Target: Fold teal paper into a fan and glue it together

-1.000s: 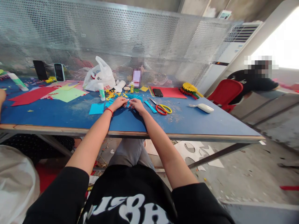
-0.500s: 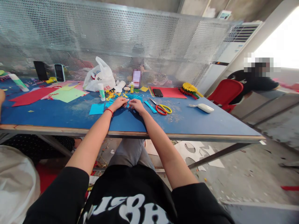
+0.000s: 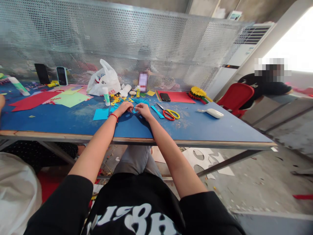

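My left hand [image 3: 125, 108] and my right hand [image 3: 143, 110] meet over the blue table, fingertips nearly touching. Both are closed in a pinch, with a small bit of blue paper showing between them; which fingers grip it I cannot make out. Just behind lies fringed blue paper [image 3: 141, 101]. Left of my left wrist is a flat blue paper sheet [image 3: 101, 114]. Blue paper strips [image 3: 157, 112] lie to the right of my right hand, beside scissors [image 3: 171, 114] with red and yellow handles. A glue stick [image 3: 106, 96] stands behind my left hand, near yellow paper scraps [image 3: 120, 99].
A white plastic bag [image 3: 104, 81] stands at the back before a perforated metal screen [image 3: 171, 42]. A black phone [image 3: 165, 97] rests on red paper [image 3: 181, 97]. Coloured sheets [image 3: 70, 98] cover the left. A white object [image 3: 214, 113] lies right. Another person [image 3: 259, 81] sits beyond.
My fingertips have shifted very slightly around the small blue piece. Everything on the table stays where it was.
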Tool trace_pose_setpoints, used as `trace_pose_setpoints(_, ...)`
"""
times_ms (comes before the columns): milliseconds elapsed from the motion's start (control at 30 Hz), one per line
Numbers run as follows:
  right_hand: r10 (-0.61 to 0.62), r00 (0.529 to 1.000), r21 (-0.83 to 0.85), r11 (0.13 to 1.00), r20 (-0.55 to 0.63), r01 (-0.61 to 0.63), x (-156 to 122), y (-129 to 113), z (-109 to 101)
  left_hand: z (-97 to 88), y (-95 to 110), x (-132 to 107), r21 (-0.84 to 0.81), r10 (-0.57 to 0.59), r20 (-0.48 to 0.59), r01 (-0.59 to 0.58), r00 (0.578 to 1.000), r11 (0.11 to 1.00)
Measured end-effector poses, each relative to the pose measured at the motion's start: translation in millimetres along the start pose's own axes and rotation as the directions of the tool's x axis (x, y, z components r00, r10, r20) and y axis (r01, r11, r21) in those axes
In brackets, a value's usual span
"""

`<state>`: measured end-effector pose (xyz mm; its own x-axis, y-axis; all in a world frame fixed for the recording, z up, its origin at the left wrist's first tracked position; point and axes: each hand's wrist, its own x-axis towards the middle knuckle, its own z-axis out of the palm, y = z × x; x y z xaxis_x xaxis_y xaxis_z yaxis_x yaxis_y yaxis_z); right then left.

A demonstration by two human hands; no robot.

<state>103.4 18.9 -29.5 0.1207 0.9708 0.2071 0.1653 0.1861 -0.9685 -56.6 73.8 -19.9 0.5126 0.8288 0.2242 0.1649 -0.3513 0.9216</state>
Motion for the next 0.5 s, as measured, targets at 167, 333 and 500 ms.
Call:
trace_pose_setpoints(167, -0.014, 1.0, -0.018, 1.0, -0.026, 0.014, 0.7, 1.3, -1.0, 0.2, -0.1, -1.3, -0.032, -0.012, -0.014, 0.011, 1.0, 0.999)
trace_pose_setpoints(333, -0.003, 0.999, -0.024, 1.0, -0.032, 0.002, 1.2, 1.7, -1.3, -0.8, 1.1, -1.8, -0.018, -0.004, 0.031, 0.004, 1.0, 1.0)
trace_pose_setpoints(500, -0.016, 1.0, -0.03, 0.999, -0.004, 0.016, -0.9, 1.7, -2.6, -2.0, 3.9, -2.8, 0.005, -0.001, 0.104, 0.0, 0.995, 1.0)
